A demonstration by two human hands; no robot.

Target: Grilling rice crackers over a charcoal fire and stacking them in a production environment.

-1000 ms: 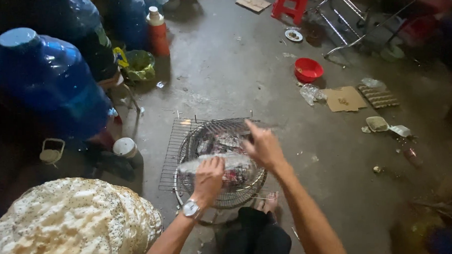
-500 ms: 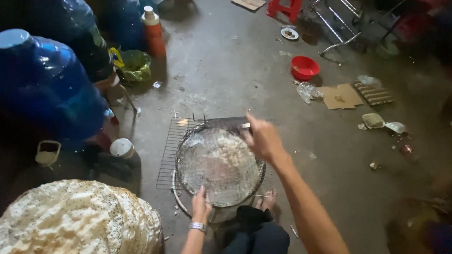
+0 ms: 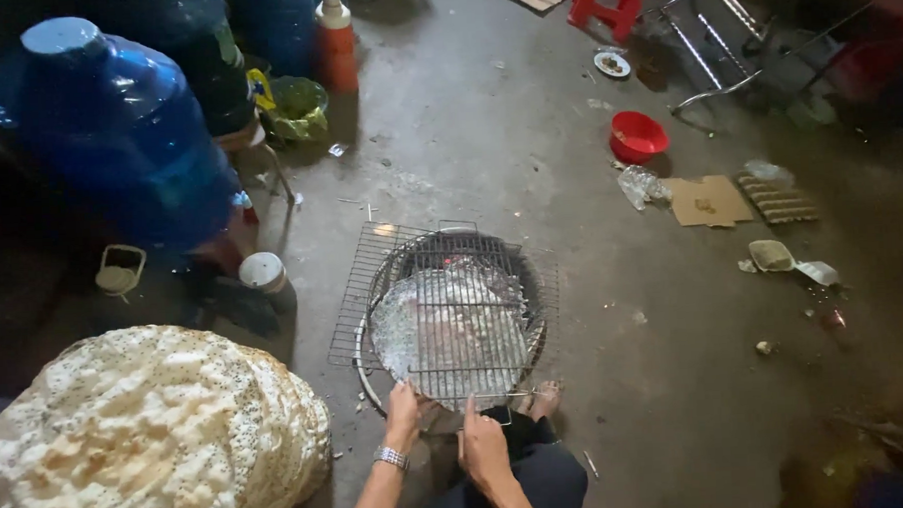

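Both hands sit at the bottom middle of the frame. The left hand (image 3: 401,416), with a watch on its wrist, pinches the near edge of the wire grill rack (image 3: 444,319). The right hand (image 3: 481,445) grips the rack's small handle, fingers curled around it. The rack lies flat over a round charcoal stove (image 3: 449,252), so the heat comes up from below. A thin round rice paper (image 3: 444,329) is pressed between the wires in the middle of the frame, which keeps it flat. A stack of toasted rice crackers (image 3: 148,435) rests at lower left, close by. Big blue water jugs (image 3: 128,145) stand at upper left.
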